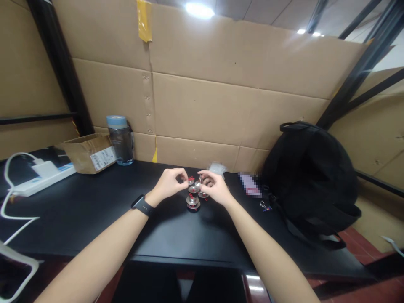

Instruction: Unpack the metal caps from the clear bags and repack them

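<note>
My left hand (169, 183) and my right hand (213, 187) meet over the middle of a black table (94, 210), fingers pinched together. Between the fingertips is a small metal spool with red thread (194, 185); each hand pinches at it or at its thread. Just below on the table stands another small metal spool (192, 202), and a third piece (203, 195) lies partly hidden under my right hand. A black watch (142, 205) is on my left wrist.
A black backpack (311, 176) fills the table's right side, with keys (265, 206) beside it. At the back left stand a cardboard box (86, 152) and a water bottle (121, 141). A white power strip (44, 176) with cables lies far left. Cardboard walls (221, 97) stand behind.
</note>
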A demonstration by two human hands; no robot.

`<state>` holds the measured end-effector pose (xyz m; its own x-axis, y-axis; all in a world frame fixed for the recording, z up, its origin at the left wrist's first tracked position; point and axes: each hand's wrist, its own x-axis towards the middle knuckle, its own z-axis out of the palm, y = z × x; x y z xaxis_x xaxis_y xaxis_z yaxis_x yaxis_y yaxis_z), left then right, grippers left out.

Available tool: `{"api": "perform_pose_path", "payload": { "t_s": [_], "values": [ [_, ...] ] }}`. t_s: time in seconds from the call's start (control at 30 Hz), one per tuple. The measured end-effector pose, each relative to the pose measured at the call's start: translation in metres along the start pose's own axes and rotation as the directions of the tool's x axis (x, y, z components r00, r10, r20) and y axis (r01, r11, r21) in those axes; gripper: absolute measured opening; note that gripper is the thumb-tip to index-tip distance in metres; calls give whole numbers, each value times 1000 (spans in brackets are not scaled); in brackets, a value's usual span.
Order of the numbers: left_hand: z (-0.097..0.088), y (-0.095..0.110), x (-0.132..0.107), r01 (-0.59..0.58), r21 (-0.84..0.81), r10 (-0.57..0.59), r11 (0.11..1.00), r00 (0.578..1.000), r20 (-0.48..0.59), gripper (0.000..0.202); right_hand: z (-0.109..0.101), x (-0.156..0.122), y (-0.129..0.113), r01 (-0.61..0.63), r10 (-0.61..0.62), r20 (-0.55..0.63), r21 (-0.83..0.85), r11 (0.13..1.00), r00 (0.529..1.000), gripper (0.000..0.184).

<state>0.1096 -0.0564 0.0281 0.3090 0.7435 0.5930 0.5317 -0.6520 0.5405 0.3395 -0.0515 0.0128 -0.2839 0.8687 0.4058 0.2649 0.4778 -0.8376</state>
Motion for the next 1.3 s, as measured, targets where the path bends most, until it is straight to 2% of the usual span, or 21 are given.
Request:
{"api": "perform_pose_path", "payload": {
  "t_s": [0.1, 0.17, 0.23, 0.3, 0.4, 0.47, 0.57, 0.73, 0.83, 0.97, 1.1, 1.3],
  "values": [
    [-10, -19, 2, 56, 51, -56, 997, 998, -7, 11, -24, 3, 2, 54, -58, -8, -244, 968, 998, 48],
    [-17, -34, 3, 79, 82, -80, 994, 997, 17, 16, -44, 2, 3, 91, -77, 49, -462, 882, 996, 50],
    [-23, -49, 3, 76, 141, -83, 987, 996, 40, 16, -62, 0, 5, 38, -26, 29, -612, 790, 999, 51],
    [-29, -60, 3, 60, 186, -69, 981, 997, 43, 17, -76, -2, 8, -14, 44, 26, -687, 727, 999, 48],
    [-36, -68, 2, 47, 209, -61, 977, 996, 61, 18, -88, -7, 16, -40, 94, 36, -716, 697, 995, 31],
    [-39, -69, 1, 49, 209, -70, 977, 993, 96, 17, -93, -9, 21, -33, 104, 61, -694, 719, 993, 31],
    [-42, -67, -2, 65, 198, -96, 978, 984, 151, 18, -98, -10, 28, -50, 137, 79, -668, 742, 987, 33],
    [-47, -73, -8, 181, 157, -209, 971, 960, 184, 26, -107, -9, 41, -161, 230, 12, -679, 716, 973, 50],
    [-49, -80, -10, 239, 125, -260, 963, 947, 190, 27, -108, -7, 49, -146, 234, 45, -663, 734, 971, 45],
    [-51, -88, -9, 196, 133, -224, 972, 944, 242, 25, -106, -5, 51, -120, 237, 106, -627, 770, 966, 38],
    [-53, -94, -8, 114, 164, -145, 980, 971, 192, 25, -104, -4, 44, -116, 226, 95, -634, 764, 969, 35],
    [-53, -98, -11, 126, 172, -165, 977, 959, 232, 24, -102, -4, 47, -137, 255, 80, -670, 730, 964, 30]
  ]
}}
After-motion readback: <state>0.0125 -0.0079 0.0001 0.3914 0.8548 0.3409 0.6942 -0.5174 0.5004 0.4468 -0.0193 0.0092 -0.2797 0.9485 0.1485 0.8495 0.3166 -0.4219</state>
